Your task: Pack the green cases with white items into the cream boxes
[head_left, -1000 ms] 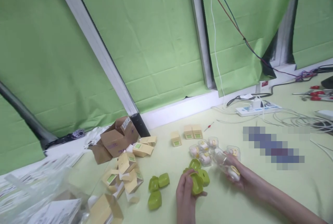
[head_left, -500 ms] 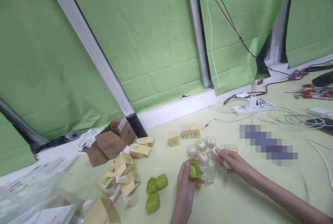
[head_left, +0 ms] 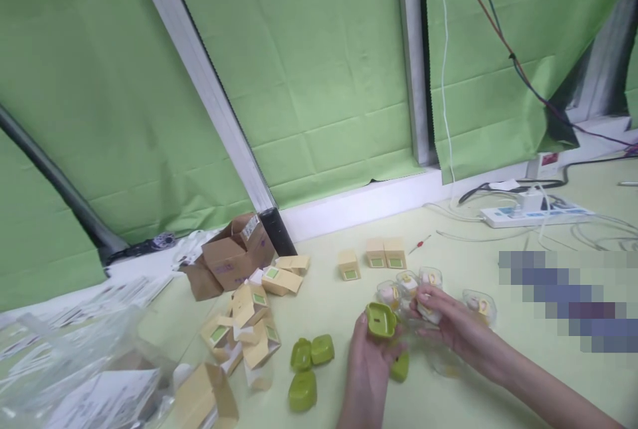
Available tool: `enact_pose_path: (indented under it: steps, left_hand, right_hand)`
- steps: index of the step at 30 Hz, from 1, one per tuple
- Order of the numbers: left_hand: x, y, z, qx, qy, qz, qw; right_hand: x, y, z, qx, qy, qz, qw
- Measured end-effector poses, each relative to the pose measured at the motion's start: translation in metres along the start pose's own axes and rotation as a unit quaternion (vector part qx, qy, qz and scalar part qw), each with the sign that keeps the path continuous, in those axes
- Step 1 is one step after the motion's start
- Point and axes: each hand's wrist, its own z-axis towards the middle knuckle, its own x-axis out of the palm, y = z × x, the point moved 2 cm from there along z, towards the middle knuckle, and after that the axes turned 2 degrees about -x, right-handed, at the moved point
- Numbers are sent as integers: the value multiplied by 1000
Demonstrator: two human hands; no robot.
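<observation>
My left hand point(head_left: 371, 356) holds an open green case point(head_left: 381, 320), its hollow side facing up. Close to its right, my right hand point(head_left: 448, 316) has its fingers closed round a small whitish piece point(head_left: 428, 313), partly covered by the fingers. Clear plastic packs with pale pieces point(head_left: 389, 293) lie just beyond the hands. Another clear pack point(head_left: 481, 306) sits right of my right hand. Under my left fingers a green case part point(head_left: 400, 366) rests on the table. Three more green parts point(head_left: 302, 390) are grouped to the left.
Several small cream boxes point(head_left: 252, 306) are piled at the left, before an open brown carton point(head_left: 239, 256). Three cream boxes point(head_left: 386, 253) stand farther back. Plastic bags point(head_left: 64, 362) lie far left. A power strip point(head_left: 538, 213) with cables is at the back right.
The view has turned, shifting the scene rightward and dropping the left-hand case's surroundings slightly. My right hand now holds the whitish piece nearer the green case, which is tipped more upward.
</observation>
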Motion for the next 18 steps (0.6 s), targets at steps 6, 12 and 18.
enact_pose_path:
  steps: [6, 12, 18]
  left_hand:
    - [-6, 15, -8, 1, 10, 56, 998]
    - [-2, 23, -12, -23, -5, 59, 998]
    - [-2, 26, -15, -17, 0, 93, 996]
  right_hand:
    - [-4, 9, -16, -107, -80, -177, 975]
    - [11, 7, -28, -296, 8, -481, 825]
    - [14, -7, -29, -371, 32, -619, 692]
